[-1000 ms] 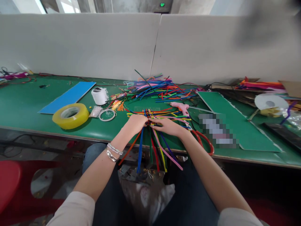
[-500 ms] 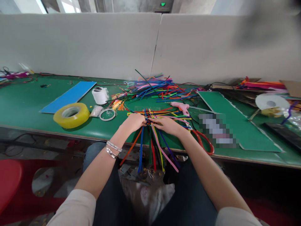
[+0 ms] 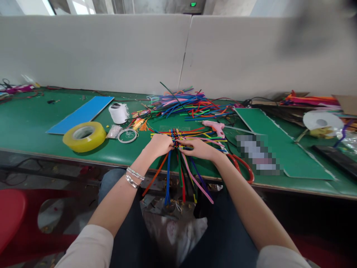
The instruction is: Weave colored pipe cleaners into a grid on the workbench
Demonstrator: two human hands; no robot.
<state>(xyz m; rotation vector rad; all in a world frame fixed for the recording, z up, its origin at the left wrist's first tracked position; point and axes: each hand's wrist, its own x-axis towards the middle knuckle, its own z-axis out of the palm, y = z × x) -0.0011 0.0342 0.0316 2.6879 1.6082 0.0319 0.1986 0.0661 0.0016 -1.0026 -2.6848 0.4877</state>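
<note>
Colourful pipe cleaners are woven into a small mat (image 3: 176, 133) at the table's front, with loose ends fanning right and hanging over the edge. My left hand (image 3: 162, 144) is closed on the mat's left side, its fingertips partly hidden. From the right, my right hand (image 3: 200, 149) pinches the woven part between fingers and thumb. Below the hands hang an orange strand (image 3: 154, 175), a blue strand (image 3: 167, 180) and a pink strand (image 3: 196, 181), among several others. Which single strand each hand grips I cannot tell.
Behind lies a heap of pipe cleaners (image 3: 184, 104). A pink glue gun (image 3: 215, 127) and red-handled scissors (image 3: 245, 169) lie right. Leftward are yellow tape (image 3: 96, 138), white thread (image 3: 118, 113), a ring (image 3: 127, 141) and a blue board (image 3: 80, 114). A green board (image 3: 287, 145) lies right.
The hanging green and pink strands have swung slightly right, and the yellow one shows less. My right fingers have shifted a little at the weave; my left hand is almost still.
</note>
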